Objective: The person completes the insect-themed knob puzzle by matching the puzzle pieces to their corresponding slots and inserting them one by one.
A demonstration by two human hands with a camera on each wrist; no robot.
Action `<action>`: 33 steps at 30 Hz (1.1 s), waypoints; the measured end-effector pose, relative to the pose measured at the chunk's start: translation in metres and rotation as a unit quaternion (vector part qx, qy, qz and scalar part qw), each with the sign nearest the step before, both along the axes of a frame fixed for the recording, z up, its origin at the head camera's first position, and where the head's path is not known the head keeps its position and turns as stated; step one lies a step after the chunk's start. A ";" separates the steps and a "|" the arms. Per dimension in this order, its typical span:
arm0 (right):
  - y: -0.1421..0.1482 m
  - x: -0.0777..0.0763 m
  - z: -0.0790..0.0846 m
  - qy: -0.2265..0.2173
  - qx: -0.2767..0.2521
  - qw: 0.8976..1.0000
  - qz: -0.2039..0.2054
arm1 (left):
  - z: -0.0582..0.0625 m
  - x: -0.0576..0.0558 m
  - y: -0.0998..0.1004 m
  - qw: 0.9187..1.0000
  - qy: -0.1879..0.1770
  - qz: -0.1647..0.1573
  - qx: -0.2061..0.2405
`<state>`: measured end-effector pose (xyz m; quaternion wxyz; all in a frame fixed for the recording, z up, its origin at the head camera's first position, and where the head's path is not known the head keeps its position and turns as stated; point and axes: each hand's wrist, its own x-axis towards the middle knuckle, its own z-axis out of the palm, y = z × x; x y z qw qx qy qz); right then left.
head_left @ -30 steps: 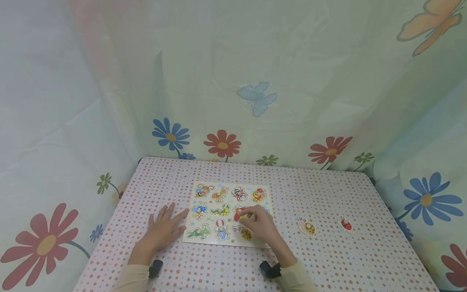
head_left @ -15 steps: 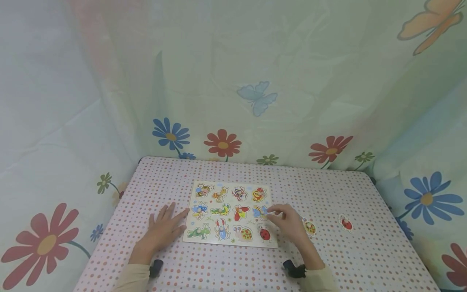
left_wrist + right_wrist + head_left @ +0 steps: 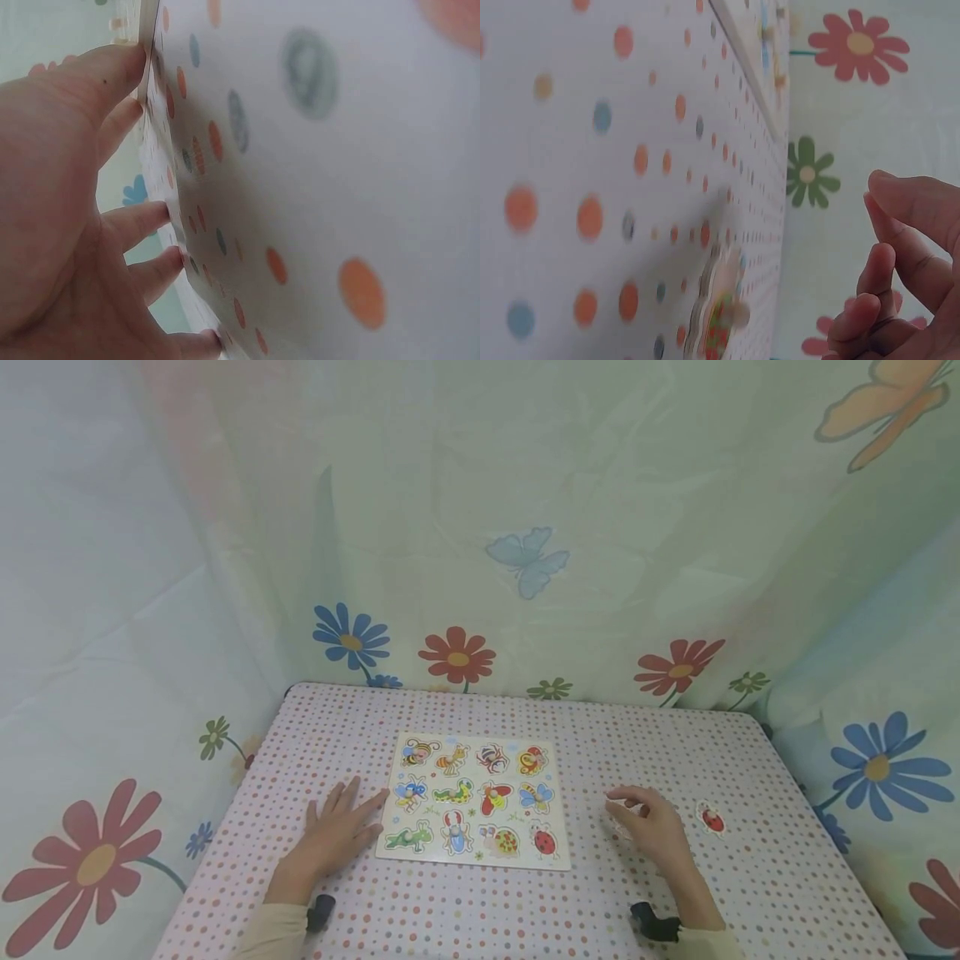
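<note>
A wooden insect peg puzzle board lies flat on the table. My left hand rests on the cloth with fingers spread, its fingertips at the board's left edge. To the right of the board my right hand hovers over a loose snail puzzle piece, which it mostly covers in the head view. In the right wrist view the snail piece lies on the cloth, knob up, apart from the fingers. Thumb and index tips are close together with nothing seen between them. Farther right lies a loose ladybug piece.
A dotted cloth covers the table. Knobbed insect pieces sit in the board's upper rows; pictures of a snail and a ladybug show at its lower right. A flowered curtain hangs behind and at both sides.
My right hand has moved right, from the red-winged insect piece past the blue-winged one, off the board to above the snail piece. My left hand has stayed still.
</note>
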<state>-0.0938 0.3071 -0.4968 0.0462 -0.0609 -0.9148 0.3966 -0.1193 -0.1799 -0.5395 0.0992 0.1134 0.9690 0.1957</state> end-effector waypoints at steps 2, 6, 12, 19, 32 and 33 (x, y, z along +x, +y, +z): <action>0.008 0.002 -0.001 -0.003 0.004 1.000 -0.011 | -0.001 0.001 0.000 1.000 -0.001 0.000 0.001; 0.022 0.005 -0.005 -0.015 0.014 0.999 -0.041 | -0.001 0.001 0.000 1.000 -0.007 0.001 0.006; 0.034 0.009 -0.012 -0.054 0.011 0.995 -0.078 | -0.003 0.001 -0.001 1.000 -0.004 -0.001 0.007; 0.039 0.011 -0.018 -0.095 0.001 0.992 -0.084 | -0.003 0.001 -0.001 1.000 0.004 -0.002 0.003; 0.037 0.008 -0.032 -0.115 0.014 0.989 -0.095 | -0.003 0.002 -0.002 1.000 0.011 -0.006 0.008; 0.037 0.007 -0.032 -0.115 0.015 0.989 -0.096 | -0.003 0.002 -0.002 1.000 0.012 -0.006 0.008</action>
